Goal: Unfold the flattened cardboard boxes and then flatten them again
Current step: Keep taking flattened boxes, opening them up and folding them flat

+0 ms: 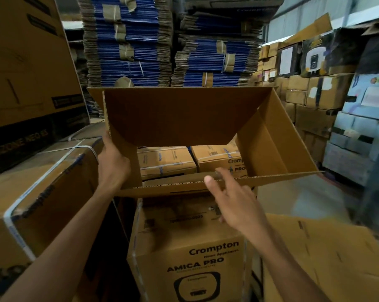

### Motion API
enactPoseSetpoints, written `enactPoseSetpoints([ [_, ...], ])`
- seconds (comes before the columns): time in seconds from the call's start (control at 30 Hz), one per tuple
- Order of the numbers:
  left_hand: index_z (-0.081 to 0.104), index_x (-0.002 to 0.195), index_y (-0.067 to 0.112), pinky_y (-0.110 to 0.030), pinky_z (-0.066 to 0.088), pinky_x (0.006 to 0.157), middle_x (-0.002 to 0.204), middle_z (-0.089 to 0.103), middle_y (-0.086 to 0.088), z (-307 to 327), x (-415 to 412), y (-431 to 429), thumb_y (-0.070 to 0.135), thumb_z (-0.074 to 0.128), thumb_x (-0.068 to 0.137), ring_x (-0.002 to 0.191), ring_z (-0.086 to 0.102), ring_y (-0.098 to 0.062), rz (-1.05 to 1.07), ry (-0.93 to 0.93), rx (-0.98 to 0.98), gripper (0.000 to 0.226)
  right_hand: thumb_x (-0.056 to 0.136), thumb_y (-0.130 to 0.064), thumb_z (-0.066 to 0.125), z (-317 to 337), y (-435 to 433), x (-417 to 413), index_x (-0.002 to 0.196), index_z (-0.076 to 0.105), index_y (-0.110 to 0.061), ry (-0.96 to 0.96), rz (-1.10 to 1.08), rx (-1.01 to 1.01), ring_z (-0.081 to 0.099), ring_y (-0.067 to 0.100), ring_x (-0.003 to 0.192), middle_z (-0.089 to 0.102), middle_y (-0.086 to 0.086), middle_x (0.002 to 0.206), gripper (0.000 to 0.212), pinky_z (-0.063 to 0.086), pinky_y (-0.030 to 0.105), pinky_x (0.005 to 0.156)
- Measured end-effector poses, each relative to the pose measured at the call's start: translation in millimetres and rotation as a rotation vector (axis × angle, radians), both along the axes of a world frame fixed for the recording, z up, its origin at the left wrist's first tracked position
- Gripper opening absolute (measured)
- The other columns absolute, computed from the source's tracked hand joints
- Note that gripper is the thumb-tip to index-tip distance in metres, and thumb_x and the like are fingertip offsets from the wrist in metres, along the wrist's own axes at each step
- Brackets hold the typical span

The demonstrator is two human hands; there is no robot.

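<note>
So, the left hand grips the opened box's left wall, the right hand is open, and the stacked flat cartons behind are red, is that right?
Not quite: the head view shows the stacked flat cartons are blue, not red. The rest holds: the left hand grips the left wall of the opened box and the right hand is open.

a sealed crompton amica pro carton point(190, 253) stands at lower centre, a white-strapped carton point(44, 188) beside it at lower left. a dark ozone neo carton point(20, 144) sits at left, and stacked brown cartons point(310, 101) line the right.
</note>
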State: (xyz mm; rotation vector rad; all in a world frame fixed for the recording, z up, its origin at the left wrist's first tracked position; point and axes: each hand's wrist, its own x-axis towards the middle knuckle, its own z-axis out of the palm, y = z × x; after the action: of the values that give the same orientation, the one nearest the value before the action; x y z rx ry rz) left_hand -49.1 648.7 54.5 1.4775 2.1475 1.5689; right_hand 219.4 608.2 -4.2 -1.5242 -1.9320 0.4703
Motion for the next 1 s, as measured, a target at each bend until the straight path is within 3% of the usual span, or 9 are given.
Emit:
enactPoseSetpoints([
  [0.1, 0.01, 0.16, 0.029, -0.033, 0.05, 0.051, 0.089, 0.063, -0.011, -3.3, 4.2, -13.0, -0.009, 0.042, 0.098, 0.066, 0.062, -0.023, -0.024, 0.024, -0.013, 0.08, 0.093, -0.078, 0.021, -7.6, 15.5, -18.2, 0.152, 0.033, -0.034, 0.044, -0.067, 0.002, 0.056, 0.001, 0.068, 0.061, -0.008, 0.083, 0.075, 0.043, 0.019, 0.06],
  [0.2, 0.007, 0.161, 0.027, -0.027, 0.047, 0.046, 0.08, 0.06, -0.007, -5.1, 14.8, -26.8, -0.008, 0.04, 0.1, 0.059, 0.059, -0.02, -0.082, 0.09, -0.028, 0.078, 0.1, -0.061, 0.042, -2.4, 27.5, -19.8, 0.133, 0.057, -0.02, 0.121, -0.126, 0.047, 0.051, 0.0, 0.048, 0.059, -0.007, 0.07, 0.055, 0.034, 0.013, 0.039],
  [0.3, 0.007, 0.161, 0.033, -0.035, 0.052, 0.056, 0.085, 0.063, -0.006, 3.8, 20.5, -36.2, -0.004, 0.039, 0.102, 0.064, 0.06, -0.019, -0.162, 0.17, -0.07, 0.077, 0.101, -0.038, 0.057, 9.2, 44.2, -15.4, 0.098, 0.063, -0.014, 0.243, -0.118, 0.077, 0.045, 0.007, 0.039, 0.055, -0.003, 0.059, 0.025, 0.039, 0.014, 0.035],
  [0.47, 0.014, 0.158, 0.036, -0.046, 0.06, 0.069, 0.096, 0.061, -0.004, 35.4, 38.1, -45.0, 0.004, 0.038, 0.106, 0.077, 0.065, -0.025, -0.301, 0.295, -0.192, 0.066, 0.103, -0.03, 0.052, 48.1, 79.0, -4.7, 0.083, 0.06, -0.015, 0.243, -0.168, 0.189, 0.043, 0.01, 0.042, 0.053, -0.002, 0.061, 0.026, 0.034, 0.013, 0.033],
  [0.7, 0.045, 0.146, 0.031, -0.035, 0.055, 0.083, 0.125, 0.064, 0.002, 62.4, 79.5, -29.6, 0.019, 0.053, 0.104, 0.108, 0.064, -0.018, -0.58, 0.286, -0.422, 0.045, 0.105, -0.033, 0.047, 108.7, 107.6, -30.1, 0.117, 0.055, -0.012, 0.209, -0.178, 0.214, 0.056, 0.01, 0.07, 0.058, -0.003, 0.087, 0.026, 0.04, 0.026, 0.059],
  [0.77, 0.057, 0.133, 0.027, -0.036, 0.056, 0.083, 0.115, 0.068, 0.002, 66.0, 91.2, -22.0, 0.029, 0.058, 0.101, 0.103, 0.066, -0.016, -0.617, 0.306, -0.427, 0.032, 0.105, -0.042, 0.044, 109.7, 114.2, -37.6, 0.14, 0.043, -0.01, 0.248, -0.185, 0.145, 0.064, 0.025, 0.099, 0.063, 0.007, 0.114, 0.047, 0.05, 0.039, 0.081],
  [0.87, 0.064, 0.118, 0.019, -0.047, 0.057, 0.091, 0.108, 0.072, -0.006, 69.8, 103.1, -11.7, 0.031, 0.059, 0.1, 0.099, 0.069, -0.024, -0.639, 0.312, -0.474, 0.022, 0.094, -0.071, 0.042, 105.3, 119.8, -35.7, 0.157, 0.022, -0.019, 0.358, -0.144, 0.018, 0.047, 0.039, 0.134, 0.042, 0.016, 0.153, 0.084, 0.041, 0.054, 0.107],
  [0.93, 0.063, 0.119, 0.021, -0.053, 0.058, 0.092, 0.114, 0.071, -0.011, 69.8, 104.6, -10.8, 0.042, 0.049, 0.104, 0.103, 0.07, -0.034, -0.666, 0.179, -0.501, 0.029, 0.085, -0.078, 0.049, 102.5, 120.5, -32.1, 0.157, 0.02, -0.022, 0.407, -0.076, -0.054, 0.046, 0.04, 0.133, 0.039, 0.016, 0.154, 0.096, 0.04, 0.057, 0.107],
  [1.0, 0.06, 0.128, 0.031, -0.051, 0.06, 0.085, 0.127, 0.067, -0.006, 67.6, 102.2, -14.6, 0.069, 0.037, 0.099, 0.103, 0.07, -0.038, -0.724, -0.023, -0.518, 0.054, 0.08, -0.069, 0.058, 98.8, 120.9, -30.1, 0.153, 0.022, -0.02, 0.477, -0.042, -0.076, 0.054, 0.038, 0.119, 0.048, 0.014, 0.142, 0.095, 0.048, 0.057, 0.099],
])
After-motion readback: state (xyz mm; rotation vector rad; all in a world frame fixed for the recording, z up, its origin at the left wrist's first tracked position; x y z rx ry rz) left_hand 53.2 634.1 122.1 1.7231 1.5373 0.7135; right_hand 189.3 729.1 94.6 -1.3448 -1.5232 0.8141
